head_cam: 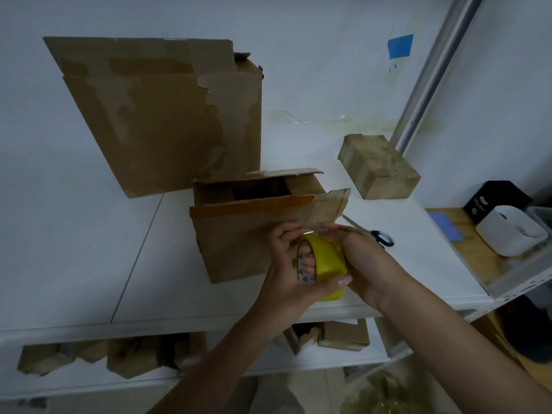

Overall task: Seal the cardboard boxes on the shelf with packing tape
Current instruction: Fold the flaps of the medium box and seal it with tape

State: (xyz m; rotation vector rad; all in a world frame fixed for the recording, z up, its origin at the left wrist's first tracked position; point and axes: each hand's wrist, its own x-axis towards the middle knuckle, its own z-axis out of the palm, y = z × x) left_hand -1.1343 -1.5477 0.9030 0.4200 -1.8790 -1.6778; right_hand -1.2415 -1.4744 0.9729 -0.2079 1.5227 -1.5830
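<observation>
Head camera: both hands meet in front of a medium cardboard box (239, 240) standing on the white shelf (89, 249). The left hand (285, 267) grips the yellow roll of packing tape (324, 262), its fingers hooked through the core and its thumb laid across the outer face. The right hand (369, 264) curls round the roll's far side, its fingertips pinching at the top of the roll, where a clear strip of tape (316, 228) lifts toward the box's front flap. The roll is held just in front of the box's near wall, above the shelf's front edge. The medium box's top is open, with its flaps raised and a dark interior showing.

Behind it stands a large cardboard box (167, 121) with torn paper patches, tall against the white wall. To the right, well apart, lies a small taped box (379, 165). Scissors (379, 237) lie on the shelf just behind the right hand. A patch of blue tape (400, 46) sticks to the wall. On a neighbouring wooden surface sit a black box (495, 201) and a white container (510, 231). More cardboard boxes (343, 336) fill the lower shelf.
</observation>
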